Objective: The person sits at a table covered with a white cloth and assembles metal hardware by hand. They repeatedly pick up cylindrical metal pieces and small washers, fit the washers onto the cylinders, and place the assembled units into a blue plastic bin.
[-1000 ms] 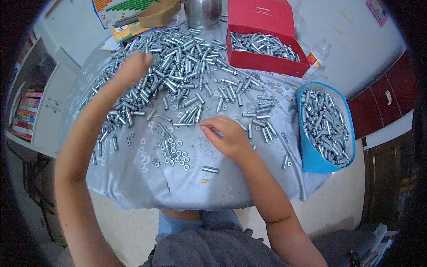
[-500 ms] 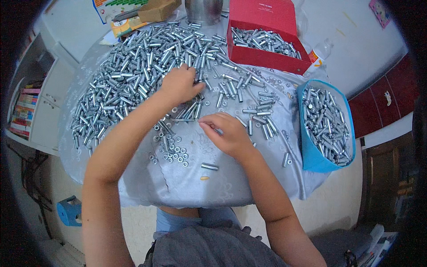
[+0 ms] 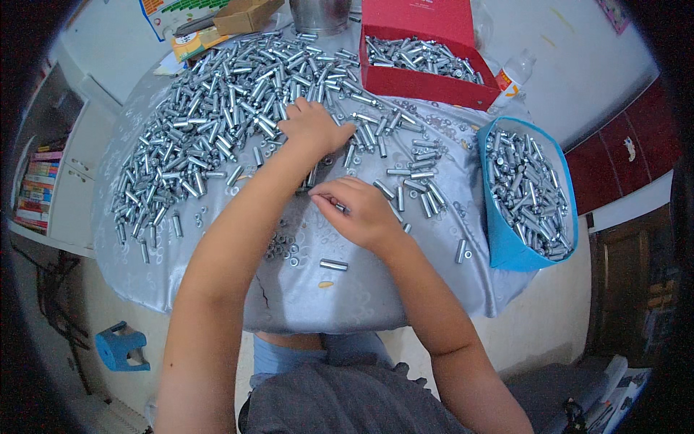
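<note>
A pile of metal tubes (image 3: 217,108) lies left of the red box (image 3: 434,87). Left and in front of this box, the left hand (image 3: 312,129) has fingers apart. Farther in front, the right hand (image 3: 356,211) has fingertips together; I cannot tell if they hold something.

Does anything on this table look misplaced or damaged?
A small yellow oval piece lies on the shiny grey tablecloth, unlike the silvery metal cylinders. Left of it, a dark crooked line may be a tear.
</note>
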The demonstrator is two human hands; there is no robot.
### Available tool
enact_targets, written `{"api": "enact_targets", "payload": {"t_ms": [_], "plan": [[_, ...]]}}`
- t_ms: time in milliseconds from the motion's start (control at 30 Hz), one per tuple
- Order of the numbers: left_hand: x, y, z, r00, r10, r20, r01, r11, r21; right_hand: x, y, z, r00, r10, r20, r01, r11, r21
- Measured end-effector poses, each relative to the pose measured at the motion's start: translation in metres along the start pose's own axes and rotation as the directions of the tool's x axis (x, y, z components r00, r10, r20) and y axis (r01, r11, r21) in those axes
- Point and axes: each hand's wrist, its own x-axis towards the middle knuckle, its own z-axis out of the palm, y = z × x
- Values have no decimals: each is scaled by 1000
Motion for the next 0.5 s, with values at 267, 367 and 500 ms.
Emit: {"api": "enact_targets", "payload": {"t_ms": [267,367,500], "plan": [[12,-15,33,950,176,-260,-148,981,124,0,0,0,1000,-6,-4,6,1000,1],[23,-20,39,911,245,-331,-195,965,177,1,0,0,1000,-20,8,20,1000,1],[33,-30,34,915,317,-248,-285,946,156,1,-5,-1,999,27,37,-28,1000,6]]}}
